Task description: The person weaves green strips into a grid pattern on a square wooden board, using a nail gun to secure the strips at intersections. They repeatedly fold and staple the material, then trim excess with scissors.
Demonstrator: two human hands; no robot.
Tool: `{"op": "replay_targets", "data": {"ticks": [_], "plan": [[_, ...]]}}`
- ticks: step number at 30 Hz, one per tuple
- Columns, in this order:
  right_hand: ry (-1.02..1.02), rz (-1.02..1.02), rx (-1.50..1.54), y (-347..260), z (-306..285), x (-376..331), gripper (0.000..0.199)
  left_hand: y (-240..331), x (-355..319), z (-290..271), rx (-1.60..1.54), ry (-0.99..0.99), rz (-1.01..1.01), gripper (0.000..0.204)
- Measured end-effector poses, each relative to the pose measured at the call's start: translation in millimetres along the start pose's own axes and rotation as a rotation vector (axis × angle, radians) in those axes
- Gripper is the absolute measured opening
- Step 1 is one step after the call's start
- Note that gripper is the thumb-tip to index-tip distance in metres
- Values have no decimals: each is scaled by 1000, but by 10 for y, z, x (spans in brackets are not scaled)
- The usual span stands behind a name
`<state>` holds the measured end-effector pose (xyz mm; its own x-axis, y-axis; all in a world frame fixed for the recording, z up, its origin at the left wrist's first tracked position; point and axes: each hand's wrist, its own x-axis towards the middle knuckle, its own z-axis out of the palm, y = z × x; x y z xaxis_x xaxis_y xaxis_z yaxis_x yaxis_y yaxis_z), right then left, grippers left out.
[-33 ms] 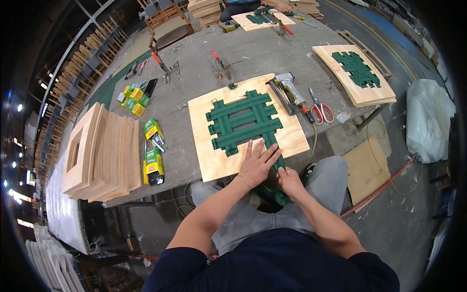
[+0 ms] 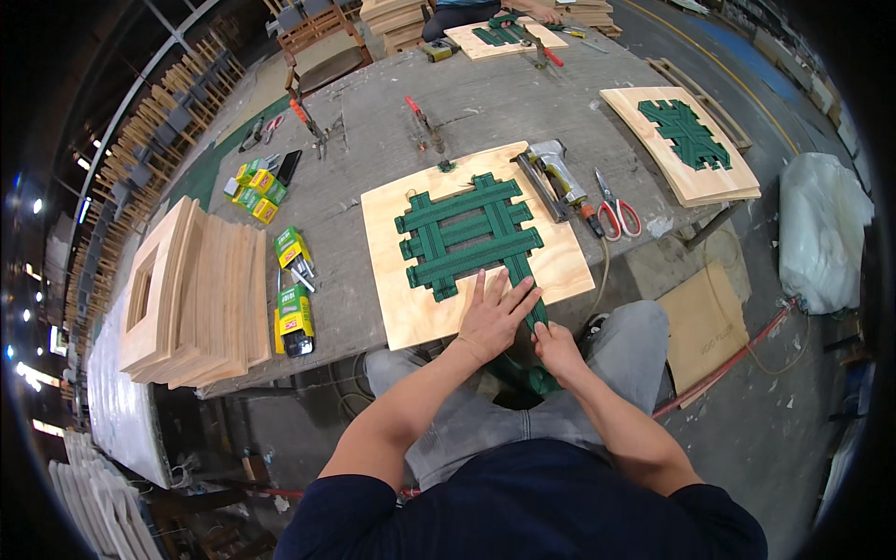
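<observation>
Under the left hand (image 2: 492, 317), plywood panel (image 2: 411, 313) with green webbing (image 2: 467, 233)

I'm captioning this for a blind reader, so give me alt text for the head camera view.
A person's left hand presses flat on a plywood seat panel woven with green webbing, while the right hand pulls a green strap over the panel's near edge. A staple gun, red-handled scissors and a stack of wooden frames lie on the grey workbench.
</observation>
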<state>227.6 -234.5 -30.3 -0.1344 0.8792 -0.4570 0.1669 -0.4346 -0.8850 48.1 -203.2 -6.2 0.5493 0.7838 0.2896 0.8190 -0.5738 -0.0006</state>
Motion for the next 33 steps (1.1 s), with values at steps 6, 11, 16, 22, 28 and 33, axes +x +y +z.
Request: {"op": "replay_targets", "data": {"ticks": [6,11,16,22,28,33], "plan": [[26,-185,-165,332,-62,298,39,262,-171,-228,-419,52,-6,50],[-33,-162,-403,115,-86,310,39,629,-377,246,-886,27,-739,44],[-96,-139,-232,174,-122,401,34,512,18,766,-1487,-88,-735,49],[-254,184,-184,159,-198,359,37,287,36,762,-1266,-334,-687,54],[-331,-176,-770,-61,-605,330,27,282,41,962,-951,103,-448,47],[209,-530,-714,-1338,-1026,967,22,214,-10,1072,-764,57,-425,53]]}}
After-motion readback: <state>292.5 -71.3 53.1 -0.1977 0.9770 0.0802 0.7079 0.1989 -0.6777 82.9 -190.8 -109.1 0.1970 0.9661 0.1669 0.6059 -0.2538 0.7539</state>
